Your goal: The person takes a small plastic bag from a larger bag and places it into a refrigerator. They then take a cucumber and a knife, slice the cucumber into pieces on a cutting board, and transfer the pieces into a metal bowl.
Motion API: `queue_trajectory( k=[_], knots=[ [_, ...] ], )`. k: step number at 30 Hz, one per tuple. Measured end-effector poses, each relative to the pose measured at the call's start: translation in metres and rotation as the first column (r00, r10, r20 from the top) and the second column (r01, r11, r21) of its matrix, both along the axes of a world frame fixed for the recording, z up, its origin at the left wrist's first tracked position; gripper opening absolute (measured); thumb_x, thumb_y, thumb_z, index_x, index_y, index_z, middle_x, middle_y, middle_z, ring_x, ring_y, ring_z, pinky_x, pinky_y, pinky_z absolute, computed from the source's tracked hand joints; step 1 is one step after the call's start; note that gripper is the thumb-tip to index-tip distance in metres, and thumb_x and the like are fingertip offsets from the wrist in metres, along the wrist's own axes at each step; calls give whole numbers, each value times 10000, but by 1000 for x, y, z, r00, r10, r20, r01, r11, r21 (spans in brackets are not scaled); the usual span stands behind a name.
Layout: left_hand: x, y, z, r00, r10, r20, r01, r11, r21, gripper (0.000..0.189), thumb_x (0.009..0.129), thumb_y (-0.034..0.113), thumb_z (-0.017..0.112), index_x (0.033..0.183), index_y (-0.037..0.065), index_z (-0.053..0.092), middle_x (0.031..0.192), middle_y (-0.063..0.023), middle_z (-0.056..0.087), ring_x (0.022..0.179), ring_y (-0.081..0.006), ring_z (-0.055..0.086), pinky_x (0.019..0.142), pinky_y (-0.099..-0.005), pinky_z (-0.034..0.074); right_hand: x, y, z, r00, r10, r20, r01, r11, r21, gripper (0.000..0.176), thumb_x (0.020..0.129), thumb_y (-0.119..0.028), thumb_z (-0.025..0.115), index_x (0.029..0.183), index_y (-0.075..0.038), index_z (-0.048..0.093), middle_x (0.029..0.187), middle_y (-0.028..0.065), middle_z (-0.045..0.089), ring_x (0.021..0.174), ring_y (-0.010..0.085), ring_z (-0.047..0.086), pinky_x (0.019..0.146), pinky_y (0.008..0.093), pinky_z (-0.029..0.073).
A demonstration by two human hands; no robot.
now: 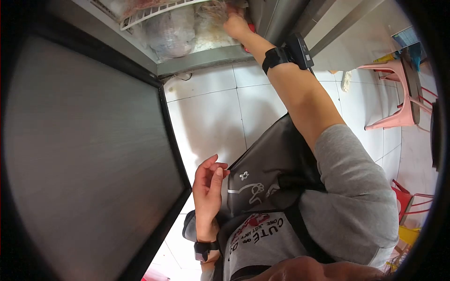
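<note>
The right hand [236, 24] is pushed in among the frosted bags [171, 30] in the open fridge compartment, at twelve o'clock in the view. The bags lie under a white wire shelf [150, 11]. The fingers are buried among the wrapping at the compartment's right wall, so I cannot tell whether they close on anything. A small red thing [251, 28] shows just beside the wrist, though it is too hidden to name.

The step in hand looks like reaching and feeling through the stored bags. Bringing one out would likely call for a firm hold on slippery plastic and a pull low enough to clear the shelf wires.

The left hand [207, 187] hangs at about six o'clock with its fingers loosely curled. It holds nothing and sits near the dark edge of the fridge door [84, 154]. The door stands wide open and fills the nine o'clock side.

Each wrist wears a black band [286, 54], and a dark apron [267, 173] hangs down in front of the person. White floor tiles [211, 107] lie between the body and the fridge. A pink stool [398, 93] stands at three o'clock and a red chair [408, 201] at four, both well apart from the arms. The packed bags and the shelf overhead crowd the reach most.
</note>
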State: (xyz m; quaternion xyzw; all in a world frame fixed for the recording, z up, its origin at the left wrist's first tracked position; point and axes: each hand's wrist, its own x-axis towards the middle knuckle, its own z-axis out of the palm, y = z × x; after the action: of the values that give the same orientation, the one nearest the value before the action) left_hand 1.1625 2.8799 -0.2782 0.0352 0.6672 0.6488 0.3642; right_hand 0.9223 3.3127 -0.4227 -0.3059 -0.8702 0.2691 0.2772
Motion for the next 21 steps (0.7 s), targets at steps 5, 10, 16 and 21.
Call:
queue_trajectory(
  k=[5,10,16,21],
  knots=[
    [-1,7,-9,1000,-3,-5,3,1000,-9,334,993,179,542,1278,6,520,1052,-109,638,920,-174,628,877,-317,512,7,2,44,965,54,258,65,900,-431,584,839,-160,603,1369,9,423,1325,224,516,1075,320,566,819,386,485],
    [-7,0,-23,996,29,-90,-43,988,-147,337,985,202,567,1263,16,536,1024,-103,647,901,-168,632,839,-295,512,11,-16,52,867,-493,-77,72,277,-958,496,851,-197,688,1240,46,500,1207,173,578,864,225,632,595,348,563],
    [-5,-5,-29,996,56,-75,-71,974,-214,348,981,212,577,1262,12,538,1009,-105,652,889,-166,633,806,-287,512,-4,-2,27,953,-304,2,267,834,-484,423,866,-295,617,1203,-61,515,1036,168,597,861,274,587,770,378,497],
    [-5,-10,-31,997,60,-47,-69,972,-226,379,981,198,578,1272,-35,505,990,-97,630,923,-159,617,843,-301,526,-72,63,-83,763,-526,376,440,848,294,624,981,-443,226,1557,-216,152,1599,143,183,1482,324,100,1186,393,121]
  ],
)
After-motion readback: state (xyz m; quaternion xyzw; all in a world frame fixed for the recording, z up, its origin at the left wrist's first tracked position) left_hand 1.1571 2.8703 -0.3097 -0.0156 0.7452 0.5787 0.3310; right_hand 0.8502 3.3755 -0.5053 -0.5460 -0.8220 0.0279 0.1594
